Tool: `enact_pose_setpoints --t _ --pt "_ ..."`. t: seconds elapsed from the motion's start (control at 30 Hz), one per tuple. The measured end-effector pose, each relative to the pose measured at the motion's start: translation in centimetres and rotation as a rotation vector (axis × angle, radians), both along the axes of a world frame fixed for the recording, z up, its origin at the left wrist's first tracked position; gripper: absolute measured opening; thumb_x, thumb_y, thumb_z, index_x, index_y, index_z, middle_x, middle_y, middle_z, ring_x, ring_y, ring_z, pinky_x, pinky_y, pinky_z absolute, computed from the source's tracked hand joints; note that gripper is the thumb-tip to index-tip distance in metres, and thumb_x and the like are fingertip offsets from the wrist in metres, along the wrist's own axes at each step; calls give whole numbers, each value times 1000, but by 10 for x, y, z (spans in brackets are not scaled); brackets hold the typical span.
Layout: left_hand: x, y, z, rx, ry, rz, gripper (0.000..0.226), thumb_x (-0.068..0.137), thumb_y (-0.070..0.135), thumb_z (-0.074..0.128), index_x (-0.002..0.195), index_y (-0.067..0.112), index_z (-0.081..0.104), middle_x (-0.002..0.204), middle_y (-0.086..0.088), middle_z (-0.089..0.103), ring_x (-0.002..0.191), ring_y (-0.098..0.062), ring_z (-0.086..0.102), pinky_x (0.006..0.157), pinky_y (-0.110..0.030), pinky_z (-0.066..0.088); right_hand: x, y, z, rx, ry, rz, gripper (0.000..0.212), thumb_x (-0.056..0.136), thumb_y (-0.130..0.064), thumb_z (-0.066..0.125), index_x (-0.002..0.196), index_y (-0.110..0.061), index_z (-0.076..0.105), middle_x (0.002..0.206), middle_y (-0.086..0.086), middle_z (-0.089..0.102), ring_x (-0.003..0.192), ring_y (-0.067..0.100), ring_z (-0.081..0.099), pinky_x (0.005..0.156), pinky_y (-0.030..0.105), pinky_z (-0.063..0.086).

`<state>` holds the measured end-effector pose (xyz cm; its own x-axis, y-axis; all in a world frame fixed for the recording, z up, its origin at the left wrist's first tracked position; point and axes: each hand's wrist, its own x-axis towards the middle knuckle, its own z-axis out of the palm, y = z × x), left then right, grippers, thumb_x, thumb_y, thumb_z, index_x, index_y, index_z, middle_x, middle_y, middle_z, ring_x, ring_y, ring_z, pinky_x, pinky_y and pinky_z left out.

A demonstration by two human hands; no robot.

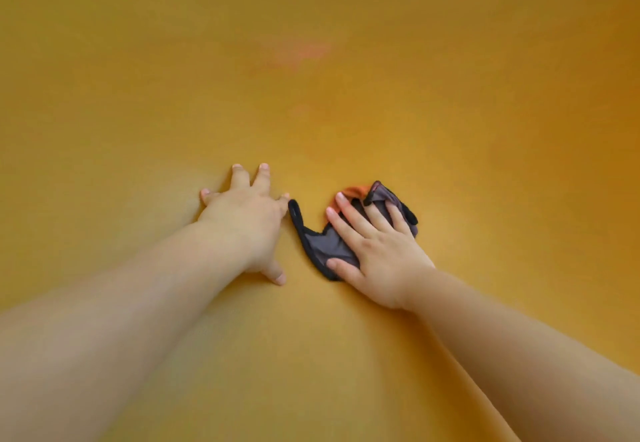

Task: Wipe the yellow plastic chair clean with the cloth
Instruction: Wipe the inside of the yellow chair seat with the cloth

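- Two bare hands are lying flat on the yellow plastic chair (346, 112), whose surface is filling nearly the whole view
- The left hand (247, 220) is resting palm-down on the bare plastic, fingers spread apart, holding nothing
- The right hand (375, 251) is pressing palm-down on the cloth (317, 244), fingers stretched out and slightly parted, thumb pinning the cloth's near edge
- The cloth is lying crumpled on the chair under the right hand, grey-purple with a dark border and an orange patch showing beyond the fingertips
- One corner of the cloth is reaching out toward the left hand, its tip lying just beside the left index finger, possibly touching it
- Another fold of the cloth is poking up between the right hand's middle fingers
- A faint pinkish smear (298, 53) is showing farther up the chair, well apart from both hands; it is too blurred to tell whether it is a stain or a reflection
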<state>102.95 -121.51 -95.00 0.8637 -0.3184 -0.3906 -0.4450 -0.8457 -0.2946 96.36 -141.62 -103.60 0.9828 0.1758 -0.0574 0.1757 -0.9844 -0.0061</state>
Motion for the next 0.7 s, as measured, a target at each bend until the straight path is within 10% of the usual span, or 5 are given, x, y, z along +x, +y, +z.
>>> enact_pose_setpoints --t 0.2,0.47,0.7 --pt "-16 36 19 -180 -110 -57 92 72 72 71 149 32 40 158 -3 32 137 -28 36 106 -44 45 -41 -51 8 -3 90 -56 77 82 -85 -9 151 -54 -22 161 -24 -29 156 15 -11 125 45 -12" --pt "-53 76 61 -96 -190 -80 27 100 44 52 123 32 57 119 5 63 112 -24 58 84 -33 50 -12 18 0 114 73 -442 75 100 -68 19 161 -36 -10 167 -10 -25 156 24 -14 124 53 -11" --pt "-71 101 39 -58 -213 -62 35 99 51 46 126 32 55 120 2 58 114 -26 53 84 -37 50 -40 119 8 232 163 80 63 108 -50 20 162 -33 -6 168 -12 -20 155 19 -19 126 47 -9"
